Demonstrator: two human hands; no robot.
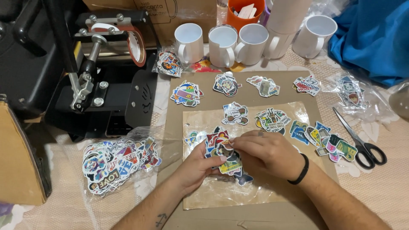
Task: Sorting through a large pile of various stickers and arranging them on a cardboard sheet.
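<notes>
Hands (pixel 238 157) sort stickers (pixel 226 155); 5 mugs (pixel 251 42), maybe 6.

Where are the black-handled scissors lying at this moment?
In the head view the scissors lie on the right side of the table, just off the right edge of the brown cardboard sheet, beside the row of colourful stickers.

A black mug press (pixel 106 72) stands at the surface's far left corner. Five white mugs (pixel 238 40) line the far edge, an orange cup (pixel 246 10) behind them. Blue cloth (pixel 375 38) fills the far right corner. Scissors (pixel 362 142) lie near the right edge.
</notes>
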